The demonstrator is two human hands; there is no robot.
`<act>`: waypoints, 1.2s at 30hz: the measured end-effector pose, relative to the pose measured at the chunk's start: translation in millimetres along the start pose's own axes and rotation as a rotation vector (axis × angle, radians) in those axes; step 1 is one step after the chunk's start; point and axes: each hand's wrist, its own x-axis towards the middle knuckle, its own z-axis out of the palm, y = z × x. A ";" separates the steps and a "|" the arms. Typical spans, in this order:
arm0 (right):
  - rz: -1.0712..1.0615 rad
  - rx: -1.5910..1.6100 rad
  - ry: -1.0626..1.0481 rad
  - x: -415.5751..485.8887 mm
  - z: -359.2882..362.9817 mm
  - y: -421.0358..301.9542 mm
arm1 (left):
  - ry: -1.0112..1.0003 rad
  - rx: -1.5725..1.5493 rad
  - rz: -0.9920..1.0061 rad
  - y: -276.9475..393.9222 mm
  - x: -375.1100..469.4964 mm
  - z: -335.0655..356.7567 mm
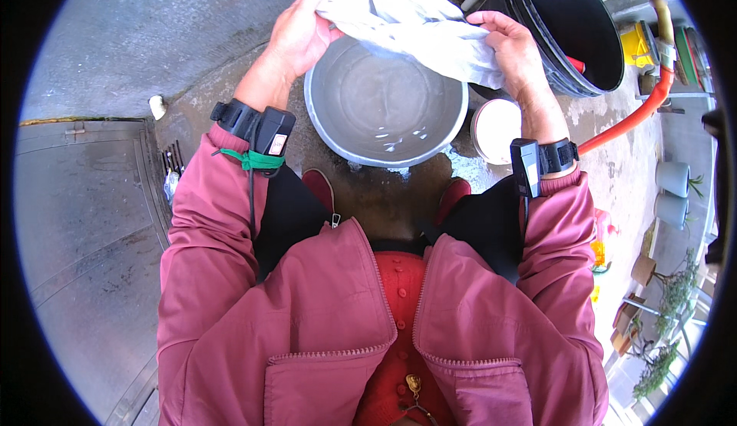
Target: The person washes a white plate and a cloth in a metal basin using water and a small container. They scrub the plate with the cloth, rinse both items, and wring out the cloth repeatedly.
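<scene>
A damp-looking white cloth [403,29] is stretched between my hands above a wide grey metal basin [386,103] on the wet floor. My left hand [302,34] grips the cloth's left part, with the thumb turned inward. At the cloth's right end, my right hand [509,46] holds it with bent fingers. The basin appears to have a little water in the bottom, with bright reflections near its front. Part of the basin's far rim is hidden behind the cloth.
A large black bucket [576,29] leans at the upper right with something red inside. Beside the basin stands a white round container [498,132]. An orange hose [633,121] runs along the right. Potted plants [672,179] line the far right; a metal door [86,196] is at left.
</scene>
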 end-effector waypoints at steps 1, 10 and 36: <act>0.009 -0.027 0.019 -0.6 -3.9 0.5 | 0.010 -0.042 0.006 1.3 -0.2 4.1; -0.037 -0.226 -0.019 -5.2 -18.5 4.3 | -0.014 -0.079 0.093 18.2 -10.9 17.7; 0.074 0.163 -0.234 -13.9 52.3 24.7 | -0.168 0.049 -0.093 -14.5 -23.5 36.7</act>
